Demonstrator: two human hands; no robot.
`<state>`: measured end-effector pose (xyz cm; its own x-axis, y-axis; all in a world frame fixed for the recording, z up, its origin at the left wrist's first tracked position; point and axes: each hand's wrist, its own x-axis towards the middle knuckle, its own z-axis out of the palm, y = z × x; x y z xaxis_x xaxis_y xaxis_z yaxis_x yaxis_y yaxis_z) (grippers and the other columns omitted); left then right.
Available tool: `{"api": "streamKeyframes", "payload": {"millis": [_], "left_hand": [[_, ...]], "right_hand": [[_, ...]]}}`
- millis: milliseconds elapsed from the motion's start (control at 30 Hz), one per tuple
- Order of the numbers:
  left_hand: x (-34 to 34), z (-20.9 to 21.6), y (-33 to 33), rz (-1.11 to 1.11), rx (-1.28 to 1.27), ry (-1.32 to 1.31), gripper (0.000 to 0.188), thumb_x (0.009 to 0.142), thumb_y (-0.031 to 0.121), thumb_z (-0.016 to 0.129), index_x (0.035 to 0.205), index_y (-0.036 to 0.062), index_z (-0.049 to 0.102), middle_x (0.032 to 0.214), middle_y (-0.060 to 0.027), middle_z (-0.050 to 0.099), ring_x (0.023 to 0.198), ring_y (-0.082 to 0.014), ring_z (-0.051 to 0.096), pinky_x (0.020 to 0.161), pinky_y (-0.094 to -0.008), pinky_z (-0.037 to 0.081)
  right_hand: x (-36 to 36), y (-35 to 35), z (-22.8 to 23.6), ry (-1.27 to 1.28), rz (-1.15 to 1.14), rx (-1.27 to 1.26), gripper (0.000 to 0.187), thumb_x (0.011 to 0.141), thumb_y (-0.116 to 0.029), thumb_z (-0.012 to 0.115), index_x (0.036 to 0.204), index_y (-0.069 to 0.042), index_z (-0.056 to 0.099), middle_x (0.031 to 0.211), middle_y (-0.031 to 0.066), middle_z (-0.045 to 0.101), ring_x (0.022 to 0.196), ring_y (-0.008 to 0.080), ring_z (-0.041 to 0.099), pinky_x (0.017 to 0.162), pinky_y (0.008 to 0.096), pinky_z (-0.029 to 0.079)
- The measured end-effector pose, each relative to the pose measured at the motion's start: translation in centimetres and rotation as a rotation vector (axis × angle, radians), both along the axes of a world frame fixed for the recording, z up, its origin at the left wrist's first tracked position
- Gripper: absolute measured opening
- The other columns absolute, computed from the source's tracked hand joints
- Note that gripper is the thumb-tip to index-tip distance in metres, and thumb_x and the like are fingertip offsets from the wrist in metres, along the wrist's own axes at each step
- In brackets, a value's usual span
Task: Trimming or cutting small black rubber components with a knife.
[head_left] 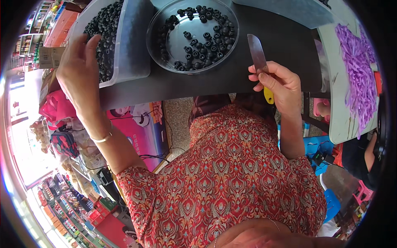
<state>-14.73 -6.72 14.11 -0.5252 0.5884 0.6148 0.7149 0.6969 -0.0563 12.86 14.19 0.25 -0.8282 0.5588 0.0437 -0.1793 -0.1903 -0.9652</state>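
Note:
My right hand [281,87] grips a knife [257,50] with a yellow handle, its blade angled up and to the left. My left hand [80,72] is raised at the left edge of a clear plastic bin [134,45] heaped with small black round pieces [111,31]. Thumb and a finger stand apart there, and nothing shows between them; the other fingers are blurred. Between the hands, a round clear tray [173,41] holds many more of these black pieces, several with ring-shaped hollow tops. All this stands on a dark table [190,89].
A pale green board [340,120] on the right carries a pile of purple strips [356,70]. Another translucent bin [289,12] stands at the back right. Below left are a pink printed box [144,132] and cables. Another person's arm [369,153] shows at the far right.

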Motion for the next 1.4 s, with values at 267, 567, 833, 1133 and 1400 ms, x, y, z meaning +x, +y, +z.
{"api": "streamKeyframes", "payload": {"millis": [267,567,833,1133,1400], "left_hand": [[6.0,-6.1,9.3,-0.603,0.061,-0.296,0.011,0.080,0.008,0.064,0.090,0.0027,0.064,0.079,-0.0128,0.060,0.070,-0.0306,0.059,0.062,-0.0341,0.046],[0.9,-10.2,15.7,-0.351,-0.423,-0.354,0.026,0.080,0.030,0.062,0.088,0.0058,0.068,0.082,-0.0129,0.064,0.078,-0.0322,0.062,0.068,-0.0414,0.048],[2.3,-9.3,12.7,-0.593,-0.099,-0.644,0.019,0.080,0.017,0.066,0.094,0.0032,0.067,0.077,-0.0100,0.064,0.077,-0.0206,0.064,0.066,-0.0320,0.050],[10.1,-7.3,8.2,-0.880,0.587,-1.553,0.033,0.084,-0.007,0.060,0.116,-0.0036,0.055,0.093,-0.0054,0.059,0.084,-0.0125,0.061,0.075,-0.0229,0.052],[12.6,-8.3,7.3,-0.886,0.663,-1.551,0.025,0.083,-0.008,0.061,0.107,-0.0019,0.061,0.089,-0.0018,0.058,0.077,-0.0086,0.059,0.071,-0.0198,0.050]], "right_hand": [[0.6,-0.6,0.3,-0.021,0.015,-0.013,0.016,0.087,0.000,0.057,0.101,0.004,0.062,0.102,0.0144,0.064,0.087,0.0191,0.065,0.064,0.0265,0.055],[1.5,-0.3,-0.4,0.011,-0.029,-0.028,0.015,0.087,0.001,0.057,0.101,0.004,0.062,0.102,0.0146,0.064,0.086,0.0193,0.065,0.064,0.0270,0.055],[1.6,0.1,-0.5,0.003,-0.017,-0.068,0.016,0.087,0.000,0.057,0.101,0.004,0.062,0.101,0.0151,0.064,0.086,0.0199,0.065,0.064,0.0272,0.056],[0.2,-0.9,1.8,0.148,-0.049,0.085,0.015,0.088,0.000,0.056,0.101,0.006,0.061,0.105,0.0176,0.062,0.087,0.0211,0.065,0.065,0.0273,0.056],[-0.1,-2.0,2.3,0.181,-0.045,0.102,0.016,0.087,0.002,0.056,0.102,0.006,0.060,0.107,0.0183,0.061,0.089,0.0222,0.065,0.065,0.0278,0.057]]}}
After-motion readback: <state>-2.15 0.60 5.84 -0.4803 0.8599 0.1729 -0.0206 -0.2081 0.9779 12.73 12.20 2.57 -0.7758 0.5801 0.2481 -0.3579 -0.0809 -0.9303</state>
